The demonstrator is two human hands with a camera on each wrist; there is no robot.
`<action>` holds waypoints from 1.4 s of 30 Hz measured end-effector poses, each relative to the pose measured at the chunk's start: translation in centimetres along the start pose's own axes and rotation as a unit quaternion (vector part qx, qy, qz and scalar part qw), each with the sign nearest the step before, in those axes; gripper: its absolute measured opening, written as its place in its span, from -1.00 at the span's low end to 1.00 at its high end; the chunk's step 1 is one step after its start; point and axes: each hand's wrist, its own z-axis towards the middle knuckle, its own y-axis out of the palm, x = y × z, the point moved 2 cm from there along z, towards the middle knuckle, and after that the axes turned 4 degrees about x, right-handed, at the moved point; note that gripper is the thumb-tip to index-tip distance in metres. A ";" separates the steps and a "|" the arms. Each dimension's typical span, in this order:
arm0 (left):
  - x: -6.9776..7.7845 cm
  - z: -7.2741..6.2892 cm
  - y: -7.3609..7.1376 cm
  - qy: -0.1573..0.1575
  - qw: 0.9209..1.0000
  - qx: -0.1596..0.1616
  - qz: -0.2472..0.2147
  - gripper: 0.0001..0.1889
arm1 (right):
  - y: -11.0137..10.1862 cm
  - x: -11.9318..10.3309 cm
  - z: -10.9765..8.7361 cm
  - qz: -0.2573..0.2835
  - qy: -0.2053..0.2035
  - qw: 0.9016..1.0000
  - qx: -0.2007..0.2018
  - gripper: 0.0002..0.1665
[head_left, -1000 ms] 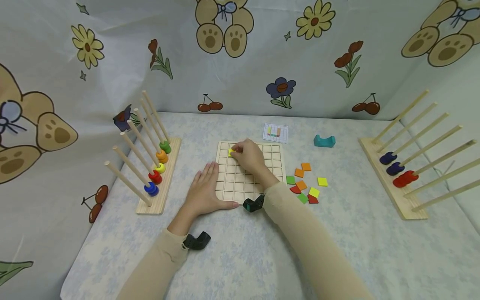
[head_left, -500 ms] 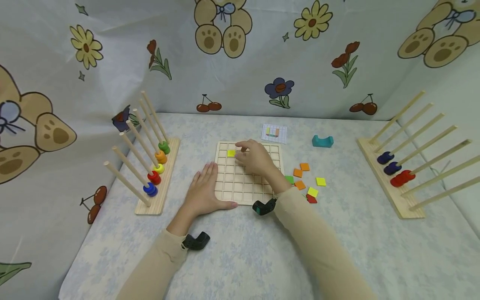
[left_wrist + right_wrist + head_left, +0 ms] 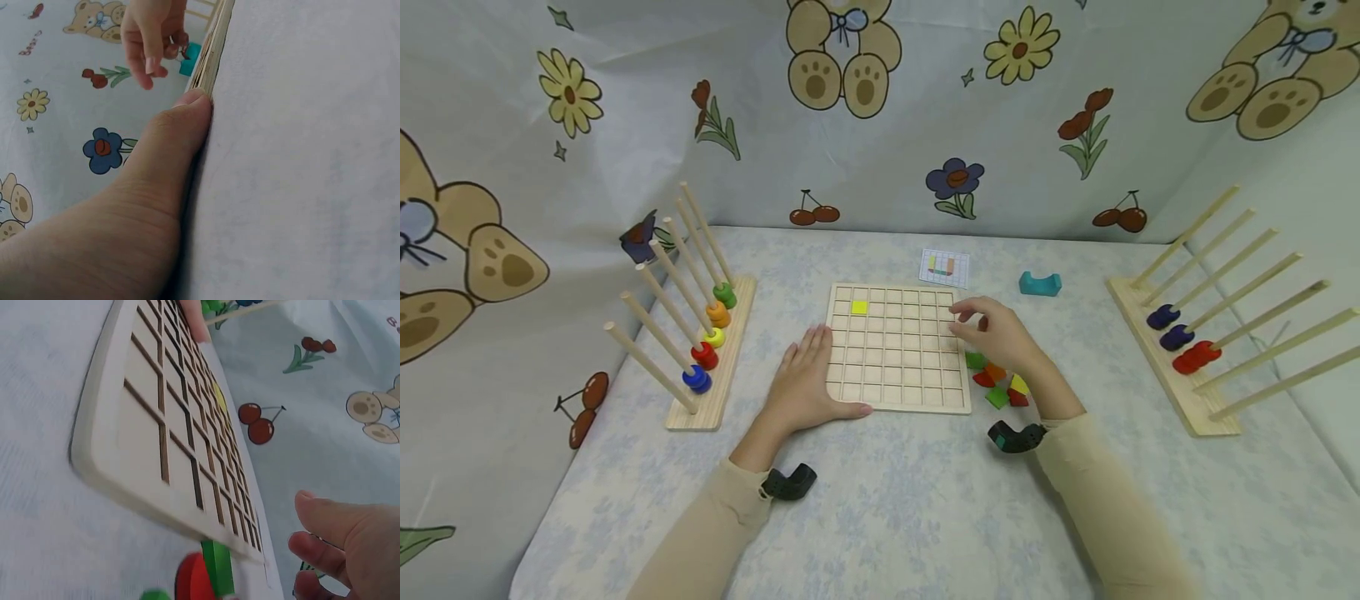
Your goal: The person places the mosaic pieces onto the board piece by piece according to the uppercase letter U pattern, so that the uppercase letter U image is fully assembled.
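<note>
A wooden grid board (image 3: 895,350) lies on the table, a yellow square tile (image 3: 860,307) in one of its upper-left cells. My left hand (image 3: 801,375) rests against the board's left side with straight fingers, its thumb along the front edge. In the left wrist view that thumb (image 3: 169,131) touches the board's edge. My right hand (image 3: 1000,333) hovers by the board's right edge, fingers loosely bent, holding nothing. Beneath it lie loose pieces, including a green tile (image 3: 975,361), an orange tile (image 3: 995,372) and a red piece (image 3: 1018,398); the hand and forearm hide others.
Behind the board lies a small gridded card (image 3: 944,267) with a coloured pattern. A teal block (image 3: 1040,284) sits to its right. Racks of upright pegs with coloured rings flank the workspace: a left peg rack (image 3: 730,333) and a right peg rack (image 3: 1127,300).
My right hand has let go of the yellow tile, leaving it in its cell, and moved right across the board to its right edge. The left hand has stayed in place.
</note>
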 end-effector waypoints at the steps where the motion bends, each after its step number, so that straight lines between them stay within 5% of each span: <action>1: 0.0 0.0 0.0 0.000 1.000 0.000 -0.001 0.56 | -0.4 0.5 -0.4 -0.006 0.013 1.000 -0.001 -0.56; 6: 0.0 -0.1 -0.2 0.000 1.000 0.002 -0.005 0.56 | -2.2 2.7 -1.8 -0.034 0.052 0.998 0.004 -0.59; 21: -0.3 0.1 0.3 -0.001 1.000 -0.001 0.005 0.58 | -5.8 8.2 -5.6 -0.071 0.045 0.996 -0.003 -0.64; 32: 0.0 0.2 0.1 -0.003 1.000 0.000 0.001 0.58 | -6.1 9.4 -6.2 -0.085 0.058 0.994 -0.036 -0.60; 42: -0.1 0.2 0.2 -0.003 1.000 -0.003 0.001 0.58 | -5.8 9.5 -6.3 -0.074 0.072 0.994 -0.027 -0.65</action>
